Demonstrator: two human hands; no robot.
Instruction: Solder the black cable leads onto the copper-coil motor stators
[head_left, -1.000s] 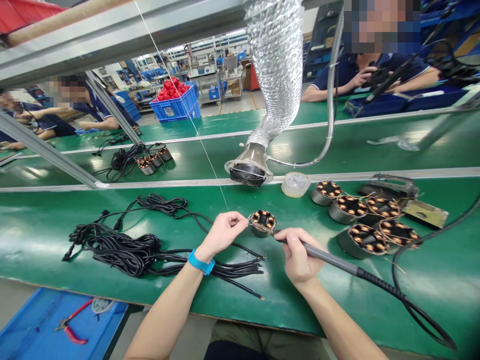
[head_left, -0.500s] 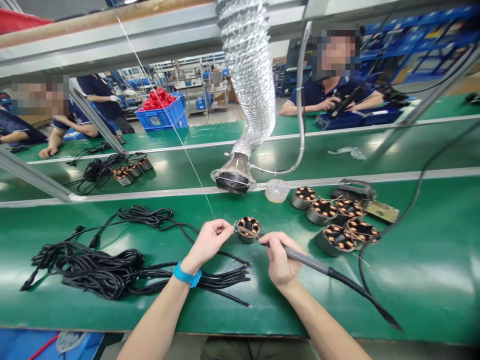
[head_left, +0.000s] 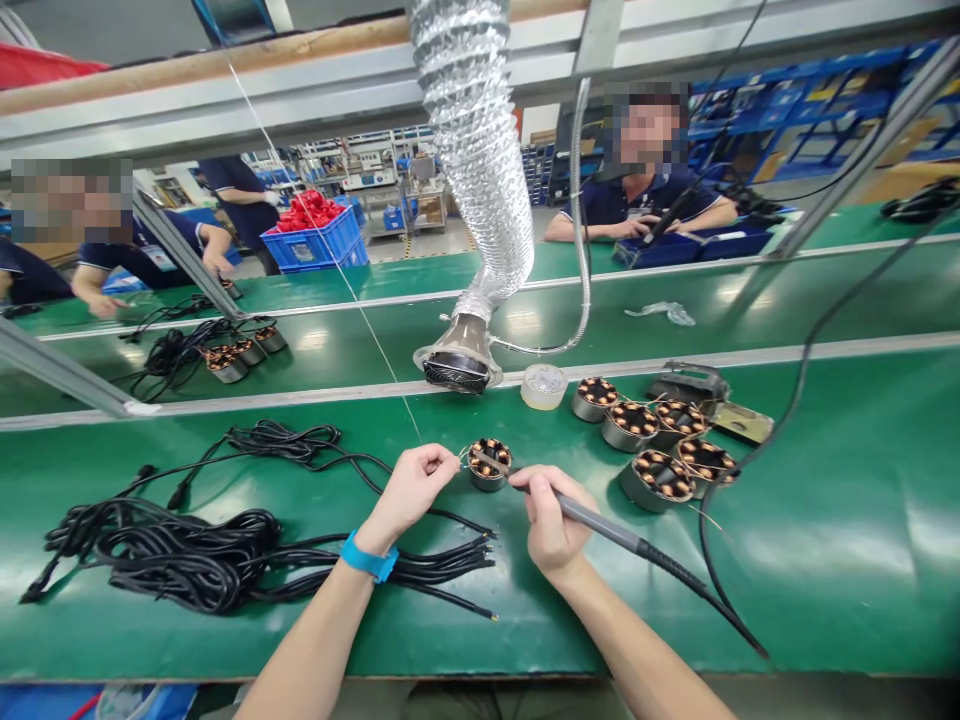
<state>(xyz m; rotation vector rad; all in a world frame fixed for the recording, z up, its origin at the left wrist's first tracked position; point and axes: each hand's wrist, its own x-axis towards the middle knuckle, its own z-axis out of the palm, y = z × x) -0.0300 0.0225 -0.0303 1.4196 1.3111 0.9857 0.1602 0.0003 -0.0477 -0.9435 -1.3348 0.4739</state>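
A small round motor stator [head_left: 488, 463] with copper coils sits on the green bench [head_left: 825, 560] in front of me. My left hand [head_left: 411, 488] is closed in a pinch on a thin solder wire [head_left: 360, 312] that runs up and away to the left, its end held by the stator's left edge. My right hand [head_left: 550, 522] grips a grey soldering iron [head_left: 600, 526] like a pen, its tip resting on the stator. The iron's black cord [head_left: 705, 596] trails off to the right.
Several more stators [head_left: 651, 440] are grouped to the right beside a tape roll [head_left: 543, 385] and a metal stand [head_left: 705, 392]. A silver fume duct [head_left: 469, 200] hangs just behind. Black cables [head_left: 187, 545] lie coiled at left. Co-workers sit at the far benches.
My head has shifted, so the bench and the stator slide left and slightly down in view. Both hands hold the same pose at the stator, iron tip still on it.
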